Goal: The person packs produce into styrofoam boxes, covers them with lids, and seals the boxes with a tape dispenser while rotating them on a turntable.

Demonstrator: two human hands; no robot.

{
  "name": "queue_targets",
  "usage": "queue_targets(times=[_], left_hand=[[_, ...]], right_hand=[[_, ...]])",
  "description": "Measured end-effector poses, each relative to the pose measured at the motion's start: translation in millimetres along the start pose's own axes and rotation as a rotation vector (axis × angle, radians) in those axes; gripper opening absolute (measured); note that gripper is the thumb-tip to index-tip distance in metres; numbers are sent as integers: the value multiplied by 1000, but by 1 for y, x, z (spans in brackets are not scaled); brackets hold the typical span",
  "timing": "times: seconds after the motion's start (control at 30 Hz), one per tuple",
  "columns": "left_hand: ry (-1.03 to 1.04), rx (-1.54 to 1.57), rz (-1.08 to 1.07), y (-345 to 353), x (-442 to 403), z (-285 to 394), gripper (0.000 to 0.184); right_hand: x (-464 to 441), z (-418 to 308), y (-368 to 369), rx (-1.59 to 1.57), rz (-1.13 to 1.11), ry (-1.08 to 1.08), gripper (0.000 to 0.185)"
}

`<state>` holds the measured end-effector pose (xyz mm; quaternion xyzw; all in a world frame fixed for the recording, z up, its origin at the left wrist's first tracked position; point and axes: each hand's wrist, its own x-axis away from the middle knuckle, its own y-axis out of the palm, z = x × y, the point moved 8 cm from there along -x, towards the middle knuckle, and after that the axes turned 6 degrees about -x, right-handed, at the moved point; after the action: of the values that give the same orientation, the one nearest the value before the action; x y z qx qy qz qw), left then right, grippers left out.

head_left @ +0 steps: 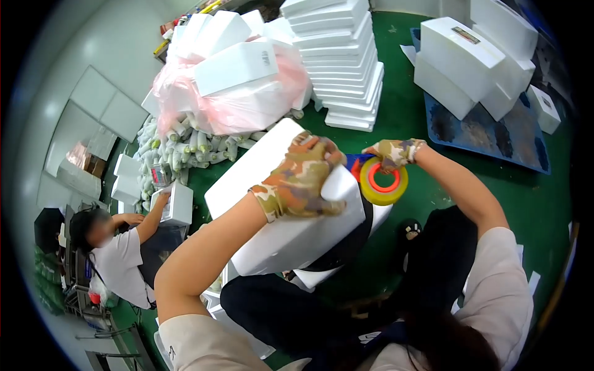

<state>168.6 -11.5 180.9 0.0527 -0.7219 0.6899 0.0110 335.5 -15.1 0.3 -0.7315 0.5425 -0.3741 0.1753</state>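
Observation:
A white foam box [278,238] is in front of me, tilted, above a dark round surface [349,244] near my knees. My left hand [300,176], in a camouflage glove, is closed over the upper edge of the box. At the box's right end my right hand [394,153], gloved alike, grips a tape dispenser [355,166] with blue and red parts. Its roll of yellowish tape [396,194] hangs below my fingers and shows a red core. My left hand hides part of the box top, and I cannot make out whether tape is stuck there.
Behind the box lie many wrapped produce pieces [185,145] and foam boxes in a pink plastic bag [253,114]. A tall stack of foam lids [343,68] stands beside them. More boxes [455,62] rest on a blue tray [526,151]. A co-worker [124,253] handles another box at left.

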Motion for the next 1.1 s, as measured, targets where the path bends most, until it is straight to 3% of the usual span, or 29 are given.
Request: queue_targets(times=[0.07,0.13,0.2,0.27,0.3,0.4,0.47,0.53,0.57,0.63,0.7,0.73,0.77,0.8,0.87,0.93,0.97,1.0,1.07,1.1], left_hand=[[-210,-10,-113,0,-17,-13,65],[-463,-62,44,-1,-34,-42,60],[-606,-17,-43,8,-52,-93,57],[-599,-152,-59,7,-50,-136,61],[-785,-183,-166,11,-39,-167,69],[-1141,-165,-141,26,43,-252,59],[-1280,-258,-234,22,103,-255,61],[-1328,-441,-367,26,149,-262,57],[-1187,-495,-459,27,154,-256,55],[-926,-143,-206,1,117,-204,58],[-523,276,235,-16,48,-137,71],[56,-15,77,-13,-16,-40,78],[18,-176,13,0,-25,-35,72],[-276,-25,-21,4,-27,-62,65],[-305,28,135,9,-32,-77,58],[-487,-72,194,13,-33,-97,52],[-626,-110,166,20,-32,-117,54],[-761,-158,139,21,-28,-135,56],[-1020,-170,9,24,-11,-168,58],[-1034,-167,78,26,-4,-184,60]], right_hand=[[38,17,12,-23,3,2,78],[76,25,21,-144,17,104,78],[97,45,20,-84,154,78,74],[113,47,22,-36,199,55,72],[118,43,19,28,235,14,71],[123,41,20,-68,237,135,68],[109,38,10,31,300,65,68],[89,31,2,109,310,-22,68],[81,30,-3,93,324,-6,66],[68,23,-10,66,313,58,65],[69,8,-16,48,288,24,66],[69,10,-4,18,248,10,67],[69,22,3,-9,248,12,68],[75,21,9,-19,236,16,68],[105,18,27,-27,155,172,68],[134,-1,49,-44,185,65,68],[141,11,65,-120,259,-17,66],[161,-14,62,-136,191,139,66],[175,-29,81,-117,235,-50,64],[180,-38,90,-152,196,-58,61]])
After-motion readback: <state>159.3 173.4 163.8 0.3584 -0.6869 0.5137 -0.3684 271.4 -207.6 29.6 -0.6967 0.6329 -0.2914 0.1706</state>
